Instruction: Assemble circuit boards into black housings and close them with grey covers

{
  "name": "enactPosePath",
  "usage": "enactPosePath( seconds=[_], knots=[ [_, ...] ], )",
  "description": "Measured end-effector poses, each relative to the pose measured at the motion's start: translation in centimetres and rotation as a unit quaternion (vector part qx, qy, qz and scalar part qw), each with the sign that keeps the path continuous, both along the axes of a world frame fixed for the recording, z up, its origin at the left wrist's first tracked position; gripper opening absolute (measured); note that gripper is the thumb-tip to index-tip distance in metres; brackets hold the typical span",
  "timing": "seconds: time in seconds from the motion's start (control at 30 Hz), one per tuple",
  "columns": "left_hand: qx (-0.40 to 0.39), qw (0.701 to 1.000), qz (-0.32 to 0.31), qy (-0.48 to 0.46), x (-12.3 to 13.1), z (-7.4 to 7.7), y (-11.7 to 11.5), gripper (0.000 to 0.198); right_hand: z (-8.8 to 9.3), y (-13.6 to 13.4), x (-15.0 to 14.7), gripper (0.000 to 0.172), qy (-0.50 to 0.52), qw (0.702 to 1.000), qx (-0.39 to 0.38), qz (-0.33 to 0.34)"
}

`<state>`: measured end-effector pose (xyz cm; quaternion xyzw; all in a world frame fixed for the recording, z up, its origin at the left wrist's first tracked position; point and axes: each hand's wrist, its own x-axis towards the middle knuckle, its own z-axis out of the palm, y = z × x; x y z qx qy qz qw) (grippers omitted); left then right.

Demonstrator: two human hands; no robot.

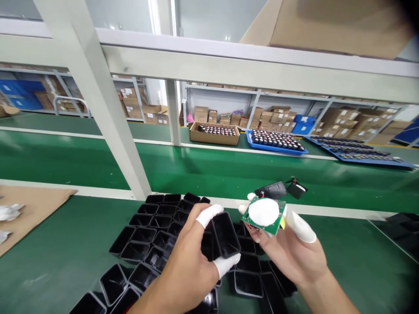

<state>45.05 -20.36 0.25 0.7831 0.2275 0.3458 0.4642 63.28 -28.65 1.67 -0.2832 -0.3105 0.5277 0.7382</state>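
Observation:
My left hand (pixel 191 257) is closed around a small black plastic box (pixel 225 235), thumb and forefinger in white finger cots on its two ends. The box is tilted, its hollow side toward me. To its right, my right hand (pixel 299 250) grips a green circuit board (pixel 274 227) by its edges. A white round pad (pixel 263 212) covers much of the board's face, and a bit of yellow shows at its right edge. Just behind the board are a black block (pixel 271 190) and a black piece with wires (pixel 297 189); whether they are joined to the board I cannot tell.
Several black boxes (pixel 144 235) crowd the green bench under my hands. Cardboard (pixel 36 213) lies at left. A pale frame post (pixel 98 96) rises ahead. Beyond the green belt (pixel 203 168) stand a carton of parts (pixel 214 137), a blue tray (pixel 278 150) and further blue trays (pixel 376 163).

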Motion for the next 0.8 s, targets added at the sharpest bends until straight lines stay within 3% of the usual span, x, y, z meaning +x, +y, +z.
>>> enactPosePath(
  seconds=[0.17, 0.3, 0.4, 0.5, 0.6, 0.8],
  knots=[
    [-0.021, 1.000, 0.005, 0.000, -0.2, 0.5, -0.2, 0.061, -0.6, -1.0, -0.3, 0.021, -0.065, 0.995, 0.013, -0.072],
    [-0.024, 0.998, -0.046, -0.018, -0.3, 1.0, 0.0, 0.067, -1.4, -1.5, -0.1, 0.025, -0.117, 0.988, 0.043, -0.087],
    [-0.074, 0.991, -0.094, -0.058, -0.3, 1.2, 0.0, 0.065, -1.7, -2.1, -0.2, 0.053, -0.188, 0.977, 0.062, -0.075],
    [-0.136, 0.982, -0.108, -0.079, -0.1, 1.3, -0.1, 0.060, -1.3, -2.9, -1.4, 0.073, -0.224, 0.966, 0.052, -0.116],
    [-0.136, 0.985, -0.085, -0.063, -0.1, 1.3, -0.2, 0.063, -0.6, -3.4, -2.8, 0.077, -0.251, 0.953, 0.051, -0.159],
    [-0.082, 0.994, -0.058, -0.048, -0.2, 1.3, -0.2, 0.067, -0.2, -3.0, -2.5, 0.073, -0.323, 0.930, 0.123, -0.126]
  ],
)
